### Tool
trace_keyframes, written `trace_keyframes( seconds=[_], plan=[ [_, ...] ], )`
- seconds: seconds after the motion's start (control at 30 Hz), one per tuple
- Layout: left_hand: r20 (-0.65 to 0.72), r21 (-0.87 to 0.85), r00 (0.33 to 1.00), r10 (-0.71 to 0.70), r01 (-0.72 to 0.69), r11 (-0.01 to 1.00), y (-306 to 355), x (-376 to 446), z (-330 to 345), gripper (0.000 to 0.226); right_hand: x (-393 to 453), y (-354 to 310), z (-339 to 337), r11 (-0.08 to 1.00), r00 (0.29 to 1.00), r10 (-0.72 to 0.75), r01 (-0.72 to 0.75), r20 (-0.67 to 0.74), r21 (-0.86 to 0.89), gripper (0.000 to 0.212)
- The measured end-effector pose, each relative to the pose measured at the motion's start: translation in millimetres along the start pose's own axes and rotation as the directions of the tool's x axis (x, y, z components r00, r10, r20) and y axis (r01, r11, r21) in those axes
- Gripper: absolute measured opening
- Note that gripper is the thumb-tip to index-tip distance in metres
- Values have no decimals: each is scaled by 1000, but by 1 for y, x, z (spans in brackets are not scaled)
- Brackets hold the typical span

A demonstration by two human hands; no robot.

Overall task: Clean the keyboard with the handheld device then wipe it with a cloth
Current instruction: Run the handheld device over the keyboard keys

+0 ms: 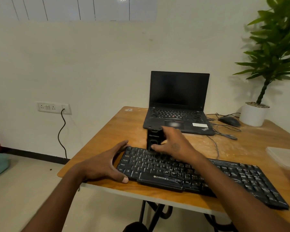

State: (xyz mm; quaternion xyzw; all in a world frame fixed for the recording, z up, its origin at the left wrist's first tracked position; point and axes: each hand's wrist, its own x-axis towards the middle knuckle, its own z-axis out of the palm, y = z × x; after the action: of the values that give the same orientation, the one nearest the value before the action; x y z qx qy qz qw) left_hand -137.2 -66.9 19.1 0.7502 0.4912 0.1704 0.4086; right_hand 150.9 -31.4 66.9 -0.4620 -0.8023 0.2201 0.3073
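A black Zebronics keyboard [199,174] lies slantwise along the near edge of the wooden table [117,131]. My left hand [104,163] clasps the keyboard's left end, thumb on the front edge and fingers at the back corner. My right hand [172,143] grips a black upright handheld device [151,138], whose lower end rests at the keyboard's top-left key rows. No cloth can be made out for certain.
An open black laptop [177,104] stands behind the device. A mouse [229,121] with loose cables and a potted plant [254,113] sit at the back right. A clear plastic container [285,156] is at the right edge. A wall socket [54,108] with a cord is on the left.
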Motion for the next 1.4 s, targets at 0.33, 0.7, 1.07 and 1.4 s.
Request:
trace_keyframes(
  seconds=[0.33, 0.7, 1.07, 1.4],
  plan=[
    [-17, -1, 1000, 7, -7, 1000, -2, 1, 1, 125, -25, 15, -30, 998, 998, 25, -28, -55, -56, 45],
    [-12, -15, 1000, 4, -4, 1000, -3, 3, 1, 127, -51, 36, -55, 993, 994, 84, -88, -65, -74, 51],
    [-15, -21, 1000, -3, 2, 1000, -3, 3, 2, 125, -35, 26, -30, 999, 995, 32, -31, -93, 18, 46],
    [-25, -1, 1000, -12, 11, 1000, -3, 4, 2, 125, -73, 43, -63, 994, 986, 110, -106, -129, 37, 47]
  ],
)
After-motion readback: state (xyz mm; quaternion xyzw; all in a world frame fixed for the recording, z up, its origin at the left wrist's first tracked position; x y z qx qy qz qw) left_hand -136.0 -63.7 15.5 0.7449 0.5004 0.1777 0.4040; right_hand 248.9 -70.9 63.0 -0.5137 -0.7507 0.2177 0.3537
